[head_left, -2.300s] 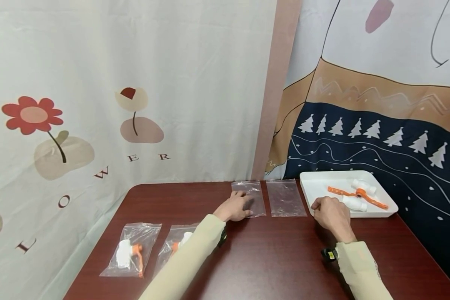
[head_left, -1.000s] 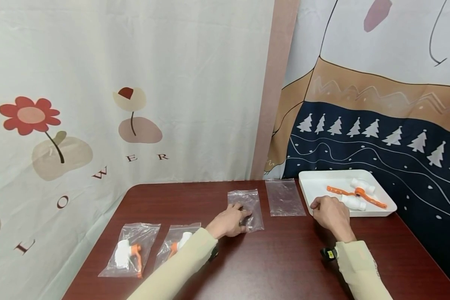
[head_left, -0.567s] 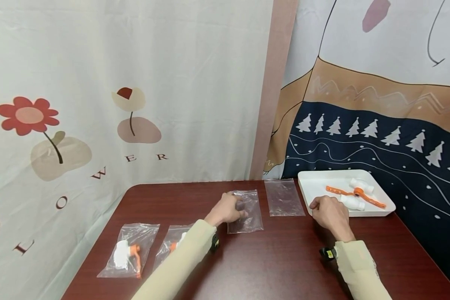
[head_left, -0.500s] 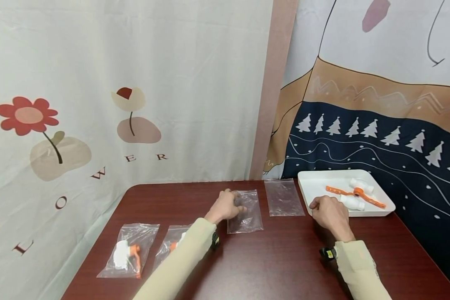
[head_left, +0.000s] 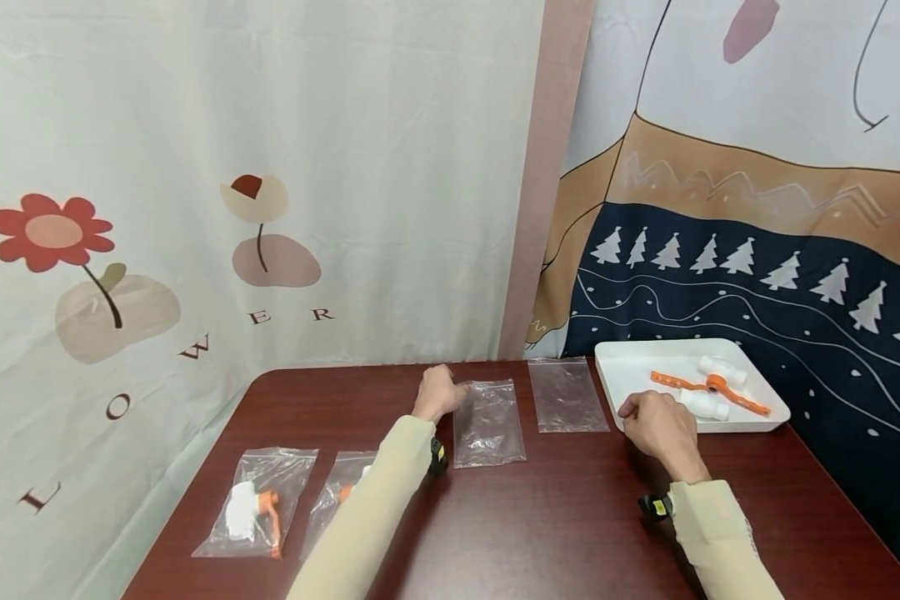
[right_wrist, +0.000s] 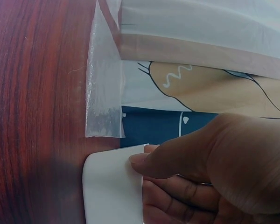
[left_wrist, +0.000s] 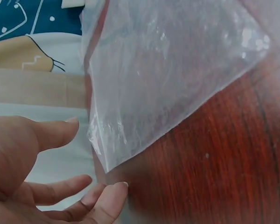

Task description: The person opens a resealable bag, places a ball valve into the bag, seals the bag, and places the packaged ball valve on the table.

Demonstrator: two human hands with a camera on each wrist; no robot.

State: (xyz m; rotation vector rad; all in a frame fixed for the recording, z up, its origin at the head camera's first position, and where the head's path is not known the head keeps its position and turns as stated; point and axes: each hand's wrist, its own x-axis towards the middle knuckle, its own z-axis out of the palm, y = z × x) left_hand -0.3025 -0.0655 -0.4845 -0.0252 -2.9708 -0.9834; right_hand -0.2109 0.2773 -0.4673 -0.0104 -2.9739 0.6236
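Observation:
A clear zip bag (head_left: pixel 489 427) lies flat near the table's far edge. My left hand (head_left: pixel 438 393) is at its upper left corner. In the left wrist view the thumb (left_wrist: pixel 58 133) and fingers are spread apart, with a small gap to the bag's corner. My right hand (head_left: pixel 662 427) holds the near left corner of the white tray (head_left: pixel 750 426). The right wrist view has the thumb on the tray's outer wall (right_wrist: pixel 112 186) and the fingers behind the rim. White plastic pieces (head_left: pixel 703 404) and orange straps (head_left: pixel 678 382) lie in the tray.
Another clear zip bag (head_left: pixel 568 396) lies between the first bag and the tray. At front left, one filled bag (head_left: pixel 258 500) holds a white piece with an orange strap. Beside it a second filled bag (head_left: pixel 330 492) is partly covered by the left sleeve. Curtains hang behind the table.
The zip bag has been drawn toward me and slightly left. My left hand has since come off it and moved up and left to its corner. The right hand stays at the tray.

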